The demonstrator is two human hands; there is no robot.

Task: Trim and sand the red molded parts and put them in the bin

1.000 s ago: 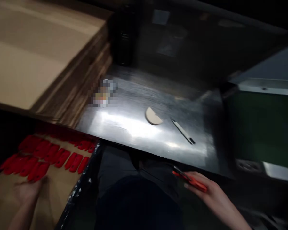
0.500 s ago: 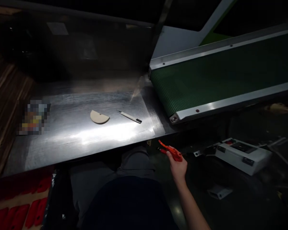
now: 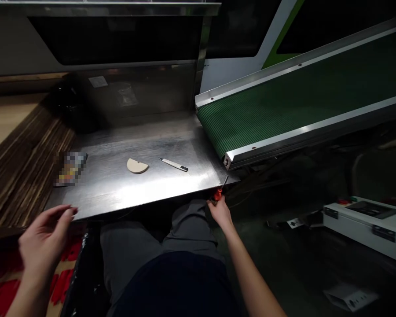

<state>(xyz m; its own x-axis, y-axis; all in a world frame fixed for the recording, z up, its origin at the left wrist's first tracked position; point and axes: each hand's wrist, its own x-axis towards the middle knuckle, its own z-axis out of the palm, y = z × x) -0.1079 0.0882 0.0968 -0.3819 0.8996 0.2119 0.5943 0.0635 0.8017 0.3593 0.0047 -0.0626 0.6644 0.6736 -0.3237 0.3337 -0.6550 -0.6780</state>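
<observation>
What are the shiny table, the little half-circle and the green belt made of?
The table looks like brushed stainless steel: it shines and shows fine scratches. The half-circle looks like pale wood or card, matte, though I cannot tell which. The green belt looks like ribbed rubber or plastic, with fine raised lines.

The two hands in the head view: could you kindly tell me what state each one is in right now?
Left hand: open, holding nothing.
Right hand: closed, holding a red tool.
</observation>
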